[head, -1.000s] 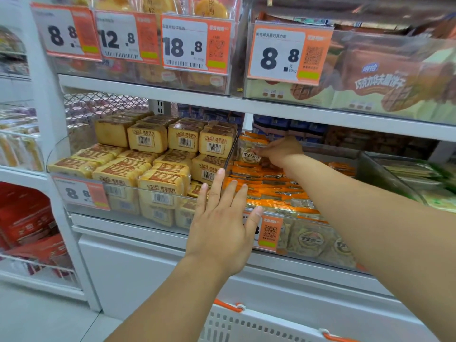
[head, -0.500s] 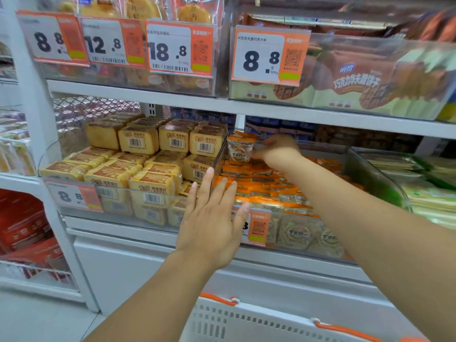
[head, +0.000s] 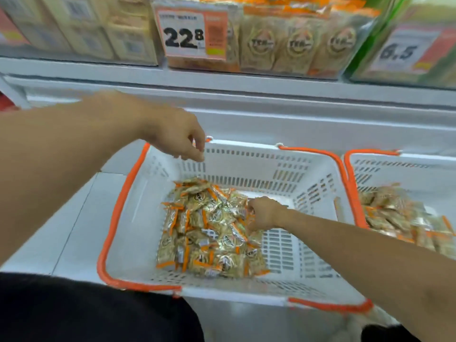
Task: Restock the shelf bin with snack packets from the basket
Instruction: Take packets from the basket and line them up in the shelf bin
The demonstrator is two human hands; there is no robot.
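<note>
Shop shelves rise behind the white basket (head: 138, 218) where snack packets (head: 209, 228) lie heaped, the right hand (head: 265, 214) curls its grip into them, the left hand (head: 180, 139) hangs loose, and slippery packets might slide out and drop.

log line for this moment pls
phase: pick | right hand: down in basket, at snack packets, grasp unclear | left hand: above basket rim, loosely curled, holding nothing
</note>
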